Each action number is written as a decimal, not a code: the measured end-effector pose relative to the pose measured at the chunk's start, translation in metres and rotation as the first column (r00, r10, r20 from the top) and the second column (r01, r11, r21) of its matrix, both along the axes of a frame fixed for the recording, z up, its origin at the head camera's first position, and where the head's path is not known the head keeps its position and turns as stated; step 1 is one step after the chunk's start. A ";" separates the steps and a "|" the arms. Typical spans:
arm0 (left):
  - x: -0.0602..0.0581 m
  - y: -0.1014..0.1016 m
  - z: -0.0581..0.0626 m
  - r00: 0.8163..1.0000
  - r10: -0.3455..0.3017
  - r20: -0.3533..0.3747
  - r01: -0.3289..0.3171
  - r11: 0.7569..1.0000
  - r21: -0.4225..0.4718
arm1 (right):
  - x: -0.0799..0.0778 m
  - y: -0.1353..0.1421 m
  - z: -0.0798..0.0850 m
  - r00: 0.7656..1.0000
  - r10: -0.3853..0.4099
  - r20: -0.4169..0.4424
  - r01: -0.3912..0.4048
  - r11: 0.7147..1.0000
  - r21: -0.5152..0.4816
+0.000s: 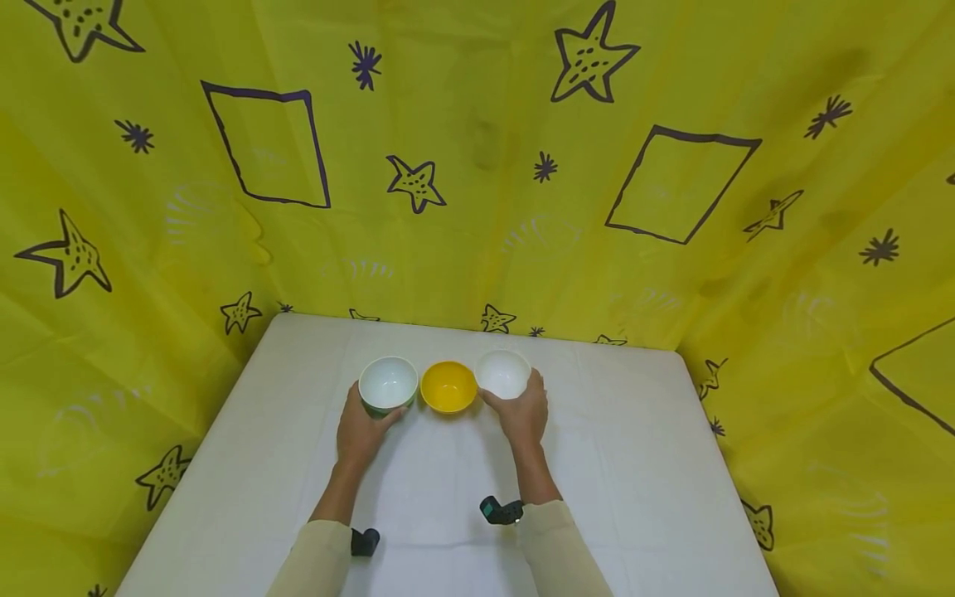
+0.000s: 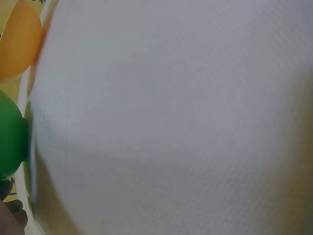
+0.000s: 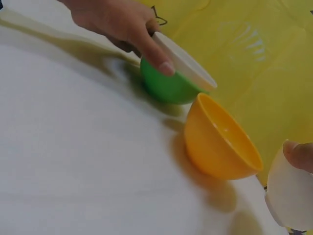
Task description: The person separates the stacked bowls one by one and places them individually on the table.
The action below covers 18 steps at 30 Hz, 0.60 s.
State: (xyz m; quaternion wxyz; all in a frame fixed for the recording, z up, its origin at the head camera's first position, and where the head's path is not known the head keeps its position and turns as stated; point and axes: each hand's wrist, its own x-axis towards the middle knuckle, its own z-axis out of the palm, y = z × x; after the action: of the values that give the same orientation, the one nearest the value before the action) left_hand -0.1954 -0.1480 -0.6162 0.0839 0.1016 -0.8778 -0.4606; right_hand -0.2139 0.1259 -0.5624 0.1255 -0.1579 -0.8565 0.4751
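Pale sleeves [image 1: 317, 560] reach up from the bottom, each with a small black gadget [image 1: 501, 511] at the wrist. Next comes the left hand [image 1: 361, 427], thumb and fingers spread part-way and curled round a green bowl [image 1: 390, 383] that is white inside. The right hand [image 1: 525, 410] holds a white bowl [image 1: 503, 373] the same way. A yellow bowl [image 1: 448, 387] sits between them on the white table [image 1: 634, 464], near the right thumb. Behind hangs a yellow curtain [image 1: 477, 99] with dark stars drawn on it.
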 end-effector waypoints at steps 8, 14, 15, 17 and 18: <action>-0.001 0.000 0.001 1.000 -0.006 0.004 0.006 1.000 0.001 | 0.001 0.003 -0.011 1.000 -0.016 0.008 0.016 1.000 0.026; -0.001 0.001 0.002 1.000 -0.002 0.008 0.002 1.000 0.004 | 0.003 0.005 -0.016 1.000 -0.026 0.010 0.026 1.000 0.010; 0.000 0.001 0.002 1.000 0.000 0.009 0.000 1.000 0.004 | 0.004 0.005 -0.017 1.000 -0.027 0.014 0.027 1.000 0.007; 0.000 0.001 0.002 1.000 0.001 0.012 -0.001 1.000 0.002 | 0.004 0.005 -0.019 0.999 -0.026 0.025 0.026 1.000 0.014; 0.000 0.001 0.002 1.000 0.001 0.011 -0.001 1.000 0.002 | 0.005 0.005 -0.020 0.999 -0.026 0.034 0.026 0.999 0.018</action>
State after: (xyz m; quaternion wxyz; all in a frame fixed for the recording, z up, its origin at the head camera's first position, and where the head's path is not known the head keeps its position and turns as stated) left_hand -0.1958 -0.1467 -0.6142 0.0793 0.1044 -0.8778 -0.4607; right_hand -0.2089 0.1308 -0.5824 0.1186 -0.1759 -0.8606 0.4629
